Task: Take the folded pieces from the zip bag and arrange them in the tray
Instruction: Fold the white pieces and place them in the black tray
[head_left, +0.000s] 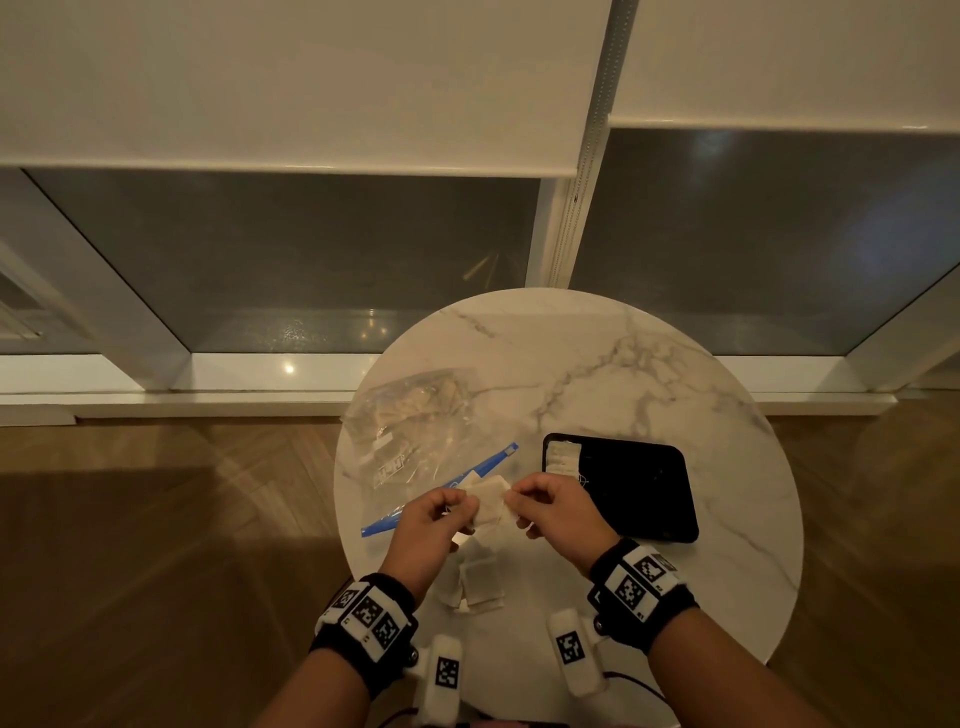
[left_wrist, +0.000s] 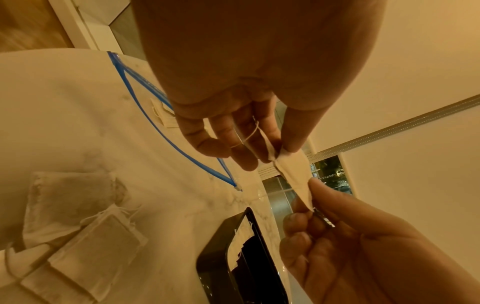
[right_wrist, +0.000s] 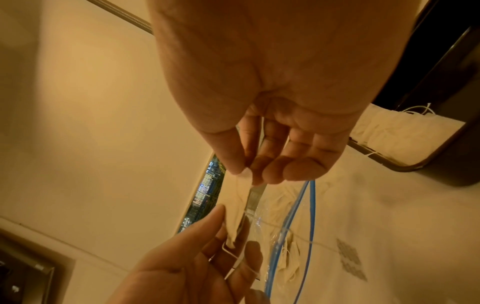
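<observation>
Both hands hold one small white folded piece (head_left: 488, 500) above the table, between the zip bag and the tray. My left hand (head_left: 435, 514) pinches its left end (left_wrist: 275, 153) and my right hand (head_left: 540, 506) pinches its right end (right_wrist: 244, 174). The clear zip bag (head_left: 415, 436) with a blue zip strip (head_left: 447, 488) lies open at the left and holds more pieces. The black tray (head_left: 649, 499) lies at the right with folded pieces (head_left: 562, 457) at its left end. Several loose pieces (head_left: 475, 582) lie on the table under my left wrist.
All of this sits on a round white marble table (head_left: 623, 364). Behind it are a window sill (head_left: 156, 395) and dark glass; wooden floor (head_left: 156, 545) surrounds the table.
</observation>
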